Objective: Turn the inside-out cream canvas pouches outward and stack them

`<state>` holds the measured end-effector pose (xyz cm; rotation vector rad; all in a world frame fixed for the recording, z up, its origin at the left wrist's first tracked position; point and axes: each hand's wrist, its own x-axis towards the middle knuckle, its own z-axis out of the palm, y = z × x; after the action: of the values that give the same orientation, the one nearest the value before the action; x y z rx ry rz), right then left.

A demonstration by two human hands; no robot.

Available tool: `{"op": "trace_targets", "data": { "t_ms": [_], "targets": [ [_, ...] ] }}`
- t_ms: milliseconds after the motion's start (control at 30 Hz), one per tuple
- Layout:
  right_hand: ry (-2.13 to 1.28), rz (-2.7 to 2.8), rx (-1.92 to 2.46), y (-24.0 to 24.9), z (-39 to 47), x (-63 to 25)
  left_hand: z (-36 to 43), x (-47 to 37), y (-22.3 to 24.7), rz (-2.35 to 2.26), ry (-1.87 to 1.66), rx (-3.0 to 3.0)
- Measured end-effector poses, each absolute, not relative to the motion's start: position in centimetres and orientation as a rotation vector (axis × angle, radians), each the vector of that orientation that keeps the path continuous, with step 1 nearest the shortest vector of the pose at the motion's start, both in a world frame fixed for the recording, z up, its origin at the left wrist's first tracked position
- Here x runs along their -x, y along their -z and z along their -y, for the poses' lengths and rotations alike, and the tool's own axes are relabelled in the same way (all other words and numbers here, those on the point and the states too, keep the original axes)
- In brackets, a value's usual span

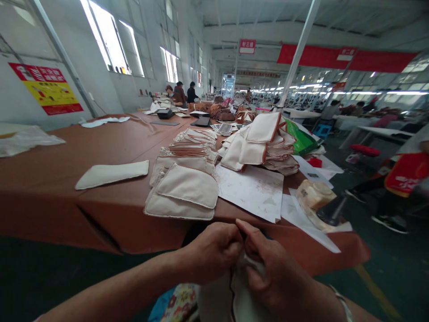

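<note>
My left hand (216, 250) is closed on the upper edge of a cream fabric piece (217, 297) held over my lap, with a dark seam or slit down its middle. Beside it, my right hand (273, 266) grips the same piece, its thumb and index finger pinched on the cloth. The two hands nearly touch, just off the table's front edge. Straight ahead on the table lies a pile of stitched cream fabric pieces (187, 188). One separate cream piece (112, 173) lies flat to the left.
A taller stack of cream pieces with brown edging (254, 147) stands on the brown-covered table (43, 179), near white paper sheets (254, 188). At the right corner are a yellowish block (315, 194) and a dark funnel-shaped object (331, 212). A person in a red vest (407, 172) is at right.
</note>
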<state>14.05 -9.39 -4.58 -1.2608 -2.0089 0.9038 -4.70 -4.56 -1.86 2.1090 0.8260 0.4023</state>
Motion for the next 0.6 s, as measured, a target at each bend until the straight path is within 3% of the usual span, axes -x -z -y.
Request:
{"op": "trace_targets", "data": {
  "t_ms": [167,400,600],
  "targets": [
    [-1.341,1.841,1.047,2.3,9.4,-14.8,4.3,5.0,1.7,-0.864,-0.352,-1.727],
    [-0.930,2.049,1.166,1.9,8.9,-15.1,4.5,4.9,0.7,-0.908,-0.317,-1.708],
    [-1.245,2.055,1.145,0.8,8.4,-15.4,4.6,5.1,0.7,-0.846,-0.344,-1.749]
  ]
}}
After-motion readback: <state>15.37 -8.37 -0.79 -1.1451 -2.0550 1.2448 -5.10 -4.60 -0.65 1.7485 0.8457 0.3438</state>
